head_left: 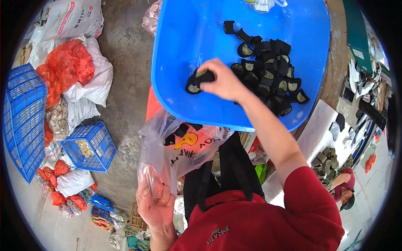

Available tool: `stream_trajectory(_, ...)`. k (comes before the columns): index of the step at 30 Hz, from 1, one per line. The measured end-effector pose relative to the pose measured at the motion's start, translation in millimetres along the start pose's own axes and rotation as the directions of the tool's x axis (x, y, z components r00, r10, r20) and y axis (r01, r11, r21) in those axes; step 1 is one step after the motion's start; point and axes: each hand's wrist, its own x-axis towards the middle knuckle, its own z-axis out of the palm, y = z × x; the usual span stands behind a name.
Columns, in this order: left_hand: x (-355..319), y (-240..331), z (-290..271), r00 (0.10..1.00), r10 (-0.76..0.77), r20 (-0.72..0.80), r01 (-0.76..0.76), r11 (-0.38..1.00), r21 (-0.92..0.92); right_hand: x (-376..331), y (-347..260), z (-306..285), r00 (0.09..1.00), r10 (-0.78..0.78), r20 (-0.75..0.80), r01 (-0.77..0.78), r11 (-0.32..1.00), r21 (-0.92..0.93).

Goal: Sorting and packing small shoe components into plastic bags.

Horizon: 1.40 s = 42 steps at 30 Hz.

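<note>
My right hand [222,79] is closed round a small black fabric piece with a pale oval patch [193,87], over the left side of a large blue tub [161,58]. Right of that hand, inside the tub, lies a heap of similar black pieces [268,69]. Below the tub's near edge, my left hand [155,203] grips the rim of a clear plastic bag [157,140] with dark print and a yellow figure. Several black pieces [181,130] show in the bag near its mouth. What my right palm covers is hidden.
Left on the floor stand blue plastic crates [90,146], red bags [69,62] and white sacks [73,21]. A white plastic bag [264,5] lies at the tub's far edge. At the right, another person [345,190] is near a pile of greenish pieces [326,165].
</note>
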Motion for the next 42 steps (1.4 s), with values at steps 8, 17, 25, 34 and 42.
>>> stream_trajectory(8,2.8,0.7,-4.9,0.987,-0.016,0.161,0.019,1.0,-0.012,23.4,-13.4,34.8,0.933,0.344,0.105,-0.233,0.8,-0.553)
stream_trajectory(17,0.9,0.5,-3.7,0.988,0.018,0.156,-0.006,0.997,-0.071,18.0,-17.0,31.2,0.916,0.314,0.252,-0.389,0.851,0.354)
stream_trajectory(25,7.9,-1.2,0.5,0.99,0.051,0.131,-0.015,0.964,-0.264,-93.7,-107.3,81.0,0.911,-0.182,0.369,0.21,0.977,-0.037)
stream_trajectory(34,8.4,-0.9,1.5,0.97,0.022,0.244,0.033,0.974,-0.222,-3.7,1.0,-31.8,0.889,0.386,-0.248,-0.452,0.645,-0.616)
stream_trajectory(42,5.8,-3.2,1.5,0.981,-0.008,0.196,0.059,0.964,-0.258,22.7,36.8,10.9,0.97,0.204,-0.129,-0.229,0.612,-0.757)
